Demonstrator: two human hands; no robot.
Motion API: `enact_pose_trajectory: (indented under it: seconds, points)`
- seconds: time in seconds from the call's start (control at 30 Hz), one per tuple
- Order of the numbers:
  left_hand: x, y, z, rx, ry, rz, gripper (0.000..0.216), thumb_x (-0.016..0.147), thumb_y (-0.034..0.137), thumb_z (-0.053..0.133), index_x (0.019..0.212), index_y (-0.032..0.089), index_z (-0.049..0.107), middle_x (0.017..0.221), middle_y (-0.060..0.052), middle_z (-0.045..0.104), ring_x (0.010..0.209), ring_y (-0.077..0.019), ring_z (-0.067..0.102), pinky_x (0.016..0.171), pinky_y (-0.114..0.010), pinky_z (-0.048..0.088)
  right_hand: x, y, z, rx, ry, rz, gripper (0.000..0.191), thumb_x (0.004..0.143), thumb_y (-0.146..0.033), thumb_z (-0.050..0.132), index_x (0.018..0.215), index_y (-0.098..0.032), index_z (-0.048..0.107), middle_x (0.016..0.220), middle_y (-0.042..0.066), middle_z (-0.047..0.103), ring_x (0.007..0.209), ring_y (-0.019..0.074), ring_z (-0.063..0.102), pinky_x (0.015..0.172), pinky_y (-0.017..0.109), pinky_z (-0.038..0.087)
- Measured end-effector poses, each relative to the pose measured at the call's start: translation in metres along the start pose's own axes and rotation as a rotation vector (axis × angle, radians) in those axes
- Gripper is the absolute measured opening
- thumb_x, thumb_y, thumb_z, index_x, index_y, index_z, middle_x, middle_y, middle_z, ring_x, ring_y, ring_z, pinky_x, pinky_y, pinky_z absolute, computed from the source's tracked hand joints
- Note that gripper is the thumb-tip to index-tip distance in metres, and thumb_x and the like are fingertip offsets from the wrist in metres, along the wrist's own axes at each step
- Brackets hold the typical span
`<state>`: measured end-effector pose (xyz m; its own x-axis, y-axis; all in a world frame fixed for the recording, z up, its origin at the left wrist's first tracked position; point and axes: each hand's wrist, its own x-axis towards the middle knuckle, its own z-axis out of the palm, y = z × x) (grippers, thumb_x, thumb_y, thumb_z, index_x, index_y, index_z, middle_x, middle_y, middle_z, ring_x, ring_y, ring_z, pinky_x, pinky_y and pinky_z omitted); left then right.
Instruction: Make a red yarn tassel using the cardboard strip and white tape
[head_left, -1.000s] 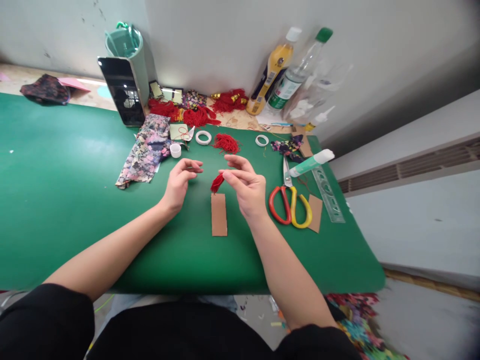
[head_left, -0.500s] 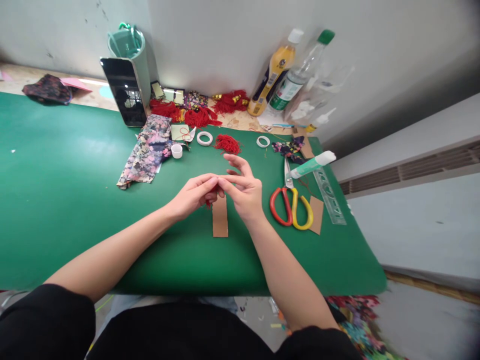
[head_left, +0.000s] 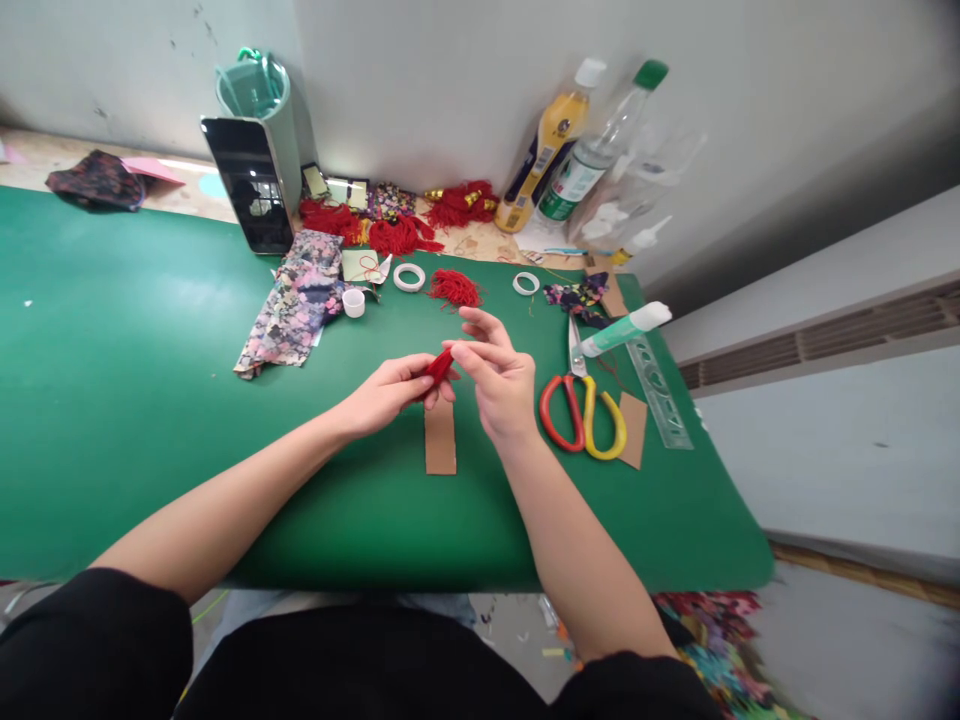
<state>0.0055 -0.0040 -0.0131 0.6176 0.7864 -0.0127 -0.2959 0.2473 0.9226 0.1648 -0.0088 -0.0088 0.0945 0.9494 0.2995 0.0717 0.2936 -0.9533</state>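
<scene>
Between the fingers of my left hand [head_left: 390, 393] is a small bunch of red thread, maybe a tassel [head_left: 439, 368], pinched near its lower end. My right hand [head_left: 504, 385] pinches the tip of the same bunch with thumb and forefinger, its other fingers raised. Under the hands a strip of brown cardboard [head_left: 440, 445] lies on the green table mat [head_left: 360, 520]. Farther back sits a loose pile of red thread [head_left: 456, 288]. Scissors with one red and one yellow handle [head_left: 576, 400] lie to the right of my right hand.
A glue stick [head_left: 626, 330] and clear ruler [head_left: 661, 395] lie at the right. Floral fabric [head_left: 296, 305], a white cap [head_left: 353, 303] and tape rolls [head_left: 409, 278] lie farther back. A phone [head_left: 251, 185] leans on a green cup [head_left: 281, 110]; bottles [head_left: 547, 150] stand by the wall.
My right hand has moved slightly right, away from my left. The red bunch, mostly hidden before, now shows stretched between the two hands.
</scene>
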Motion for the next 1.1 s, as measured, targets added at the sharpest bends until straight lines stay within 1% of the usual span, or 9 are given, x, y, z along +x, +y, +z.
enact_pose_trajectory:
  seconds: [0.23,0.4,0.5,0.63,0.77,0.83,0.93,1.03,1.1]
  points:
    - [0.000,-0.003,0.000,0.088,-0.025,-0.048,0.022,0.081,0.016,0.056,0.101,0.011,0.064,0.089,-0.007,0.071,0.078,-0.0134,0.064,0.083,-0.034,0.050,0.007,0.000,-0.006,0.304,0.097,0.115,0.008,0.066,-0.036,0.081,0.071,-0.030,0.078,0.117,0.001,0.065,0.111,0.0210,0.058,0.108,0.046,0.042]
    - [0.001,-0.007,-0.004,0.071,-0.010,-0.078,0.046,0.063,0.001,0.047,0.105,0.013,0.063,0.098,-0.007,0.073,0.091,-0.0172,0.068,0.096,-0.040,0.048,0.009,-0.003,-0.007,0.414,0.139,0.192,0.011,0.059,-0.031,0.084,0.064,-0.029,0.076,0.113,0.001,0.067,0.098,0.0170,0.061,0.101,0.042,0.048]
    - [0.002,-0.010,-0.008,0.061,0.025,-0.055,0.057,0.054,0.001,0.044,0.106,0.014,0.063,0.104,-0.007,0.073,0.100,-0.0194,0.066,0.101,-0.044,0.044,0.009,-0.004,-0.009,0.435,0.126,0.229,0.010,0.060,-0.030,0.083,0.065,-0.028,0.075,0.114,0.001,0.067,0.094,0.0153,0.062,0.100,0.041,0.049]
    - [0.003,-0.011,-0.013,0.104,0.089,0.003,0.062,0.052,0.004,0.045,0.109,0.016,0.063,0.120,-0.009,0.067,0.116,-0.0240,0.060,0.106,-0.046,0.039,0.009,-0.002,-0.011,0.426,0.091,0.253,0.010,0.063,-0.034,0.082,0.067,-0.027,0.075,0.117,0.002,0.067,0.092,0.0157,0.064,0.099,0.043,0.049]
    - [0.004,-0.010,-0.016,0.075,0.150,0.094,0.065,0.054,0.007,0.052,0.117,0.019,0.063,0.123,-0.007,0.066,0.119,-0.0251,0.056,0.107,-0.045,0.036,0.007,-0.002,-0.011,0.260,-0.009,0.138,0.009,0.066,-0.037,0.081,0.071,-0.030,0.078,0.117,0.001,0.066,0.105,0.0191,0.061,0.103,0.044,0.046]
    - [0.004,-0.007,-0.013,-0.021,0.119,0.156,0.060,0.057,0.011,0.058,0.117,0.021,0.064,0.118,-0.006,0.068,0.116,-0.0240,0.057,0.103,-0.041,0.039,0.005,-0.004,-0.009,0.099,-0.095,0.037,0.006,0.069,-0.034,0.079,0.073,-0.031,0.078,0.119,0.002,0.065,0.112,0.0209,0.057,0.103,0.044,0.047]
    - [0.000,0.001,-0.002,-0.113,0.059,0.111,0.045,0.071,0.025,0.067,0.116,0.019,0.065,0.104,-0.007,0.069,0.092,-0.0193,0.062,0.080,-0.033,0.047,0.002,-0.008,-0.005,-0.054,-0.174,-0.063,0.004,0.073,-0.034,0.077,0.075,-0.032,0.079,0.121,0.003,0.063,0.112,0.0220,0.057,0.098,0.044,0.049]
    - [-0.004,0.009,0.009,-0.143,0.024,-0.053,0.044,0.080,0.040,0.067,0.115,0.014,0.065,0.070,-0.001,0.060,0.061,-0.0106,0.052,0.062,-0.027,0.044,-0.001,-0.009,-0.003,-0.070,-0.171,-0.094,0.007,0.075,-0.036,0.075,0.076,-0.031,0.078,0.119,0.003,0.064,0.108,0.0217,0.059,0.095,0.043,0.052]
    - [-0.005,0.012,0.014,-0.152,0.060,-0.075,0.042,0.078,0.046,0.070,0.102,0.012,0.067,0.070,0.000,0.057,0.054,-0.0064,0.044,0.051,-0.023,0.034,-0.001,-0.008,-0.003,-0.050,-0.156,-0.093,0.007,0.076,-0.036,0.074,0.077,-0.031,0.078,0.119,0.003,0.064,0.105,0.0212,0.059,0.090,0.042,0.054]
